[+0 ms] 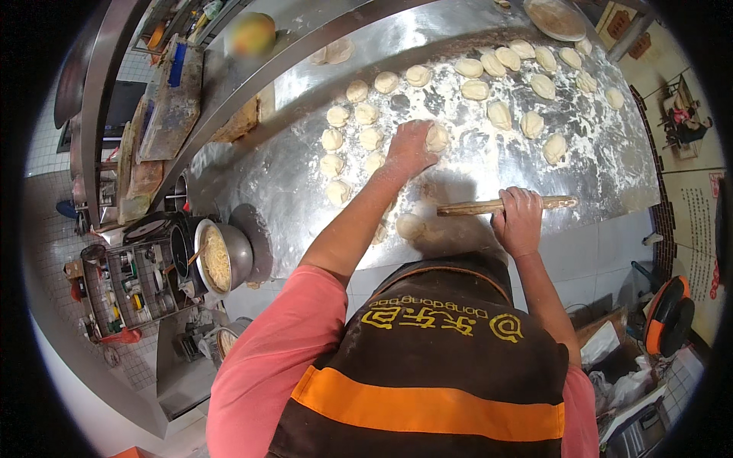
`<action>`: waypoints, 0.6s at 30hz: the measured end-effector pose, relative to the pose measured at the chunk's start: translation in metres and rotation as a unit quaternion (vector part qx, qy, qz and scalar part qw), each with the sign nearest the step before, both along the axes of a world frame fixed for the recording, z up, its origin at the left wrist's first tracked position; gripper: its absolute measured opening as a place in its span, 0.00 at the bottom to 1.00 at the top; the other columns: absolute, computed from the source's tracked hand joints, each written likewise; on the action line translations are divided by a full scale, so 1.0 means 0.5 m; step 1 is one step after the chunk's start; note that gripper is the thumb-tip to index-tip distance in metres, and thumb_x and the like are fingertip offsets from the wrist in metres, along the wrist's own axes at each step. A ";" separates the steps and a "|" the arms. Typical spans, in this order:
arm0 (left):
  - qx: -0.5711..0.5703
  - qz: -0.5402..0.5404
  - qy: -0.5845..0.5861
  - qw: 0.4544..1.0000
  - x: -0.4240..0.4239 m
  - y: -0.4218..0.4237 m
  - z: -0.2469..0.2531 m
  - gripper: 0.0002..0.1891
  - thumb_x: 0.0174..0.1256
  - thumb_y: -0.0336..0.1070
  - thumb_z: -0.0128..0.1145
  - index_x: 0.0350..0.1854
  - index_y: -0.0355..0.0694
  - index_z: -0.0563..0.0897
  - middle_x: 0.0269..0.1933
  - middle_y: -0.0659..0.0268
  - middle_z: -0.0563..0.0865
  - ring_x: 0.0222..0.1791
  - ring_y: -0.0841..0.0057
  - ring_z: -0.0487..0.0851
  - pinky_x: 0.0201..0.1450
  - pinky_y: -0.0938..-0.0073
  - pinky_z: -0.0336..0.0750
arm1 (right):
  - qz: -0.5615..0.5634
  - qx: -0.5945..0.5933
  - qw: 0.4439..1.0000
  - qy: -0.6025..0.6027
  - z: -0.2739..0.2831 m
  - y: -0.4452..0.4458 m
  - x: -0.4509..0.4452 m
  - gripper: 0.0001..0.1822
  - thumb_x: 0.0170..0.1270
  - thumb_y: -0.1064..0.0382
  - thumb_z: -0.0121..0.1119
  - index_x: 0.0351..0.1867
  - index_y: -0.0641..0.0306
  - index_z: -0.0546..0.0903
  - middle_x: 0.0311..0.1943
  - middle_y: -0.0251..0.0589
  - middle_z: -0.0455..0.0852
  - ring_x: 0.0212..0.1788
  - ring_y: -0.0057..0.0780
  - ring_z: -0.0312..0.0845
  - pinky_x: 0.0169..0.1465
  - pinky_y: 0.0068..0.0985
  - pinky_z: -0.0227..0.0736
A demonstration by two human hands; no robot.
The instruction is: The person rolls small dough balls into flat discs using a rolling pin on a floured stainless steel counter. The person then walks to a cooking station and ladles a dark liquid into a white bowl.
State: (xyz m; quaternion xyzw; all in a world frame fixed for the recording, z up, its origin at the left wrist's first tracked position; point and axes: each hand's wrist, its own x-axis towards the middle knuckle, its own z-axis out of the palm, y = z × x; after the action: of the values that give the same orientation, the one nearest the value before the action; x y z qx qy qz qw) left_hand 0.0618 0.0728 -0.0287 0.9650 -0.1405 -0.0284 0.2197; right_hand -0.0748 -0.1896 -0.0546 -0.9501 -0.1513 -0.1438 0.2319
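Observation:
My left hand [409, 147] reaches out over the floured steel worktop [275, 172]. Its fingers are at a round dough piece [437, 138]; whether they grip it or only touch it, I cannot tell. In my right hand [520, 220] is a wooden rolling pin [467, 207], held near its middle close to the table's front edge. A flattish dough piece [411, 226] lies just left of the pin's end. Several more dough pieces [338, 193] stand in rows left of my left hand, some partly hidden by my forearm. Others [532, 125] are scattered over the flour at the right.
A steel bowl of pale shreds [217, 257] with a wooden stick stands off the worktop's left end. A steel shelf rail [275, 66] crosses above the far left side. At the far right corner sits a round, shallow pan [555, 18]. Boards [172, 103] lean at the left.

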 end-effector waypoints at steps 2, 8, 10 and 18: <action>0.021 -0.006 0.014 1.000 0.010 0.010 -0.016 0.33 0.46 0.40 0.69 0.59 0.40 0.78 0.57 0.52 0.80 0.59 0.54 0.74 0.63 0.61 0.71 | 0.002 0.001 1.000 -0.015 0.005 0.000 0.001 0.19 0.56 0.62 0.57 0.50 0.63 0.75 0.47 0.47 0.78 0.53 0.47 0.72 0.62 0.48 0.62; -0.093 0.038 0.135 0.986 0.029 -0.057 0.053 0.26 0.50 0.38 0.66 0.56 0.39 0.80 0.53 0.53 0.81 0.57 0.58 0.77 0.62 0.62 0.72 | 0.006 0.003 1.000 -0.008 0.000 -0.003 0.000 0.20 0.57 0.60 0.58 0.51 0.63 0.75 0.49 0.47 0.78 0.54 0.47 0.72 0.63 0.49 0.61; -0.047 0.000 0.079 0.996 0.029 -0.073 0.027 0.25 0.52 0.36 0.65 0.55 0.40 0.80 0.53 0.53 0.80 0.57 0.57 0.76 0.62 0.61 0.72 | 0.007 -0.002 1.000 0.015 -0.003 -0.005 -0.002 0.22 0.57 0.59 0.60 0.52 0.62 0.75 0.50 0.46 0.77 0.57 0.47 0.70 0.65 0.50 0.60; -0.063 -0.030 -0.036 0.997 0.024 -0.083 -0.004 0.28 0.51 0.40 0.67 0.57 0.37 0.78 0.54 0.53 0.79 0.58 0.55 0.75 0.64 0.58 0.70 | 0.005 0.003 1.000 -0.002 0.000 -0.001 -0.002 0.22 0.55 0.61 0.62 0.52 0.62 0.74 0.50 0.47 0.77 0.56 0.47 0.71 0.63 0.50 0.62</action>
State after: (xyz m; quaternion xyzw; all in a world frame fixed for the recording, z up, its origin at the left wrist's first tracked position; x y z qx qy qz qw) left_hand 0.0737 0.0314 -0.0306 0.9450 -0.1791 0.0080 0.2736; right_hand -0.0757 -0.1903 -0.0548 -0.9482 -0.1561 -0.1452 0.2355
